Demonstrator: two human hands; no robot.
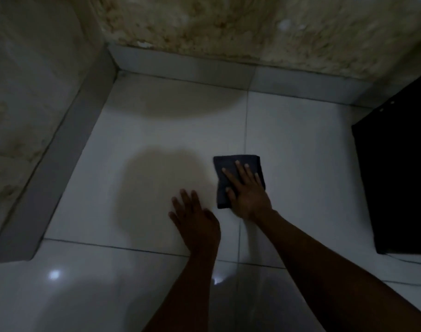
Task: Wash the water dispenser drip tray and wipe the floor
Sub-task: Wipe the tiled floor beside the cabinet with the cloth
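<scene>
A folded dark grey cloth (228, 164) lies flat on the white tiled floor (300, 164) in a dim corner. My right hand (246, 190) presses down on the cloth with its fingers spread over it. My left hand (196, 219) rests palm down on the bare tile just left of the cloth, fingers apart, holding nothing. A brownish patch (156, 183) darkens the tile left of the cloth, and another one (192, 104) lies nearer the back wall. No drip tray is in view.
A black box-like object (396, 176) stands on the floor at the right, with a thin cable at its base. Grey skirting (180, 65) runs along the stained back wall and the left wall (25, 116), which meet in a corner.
</scene>
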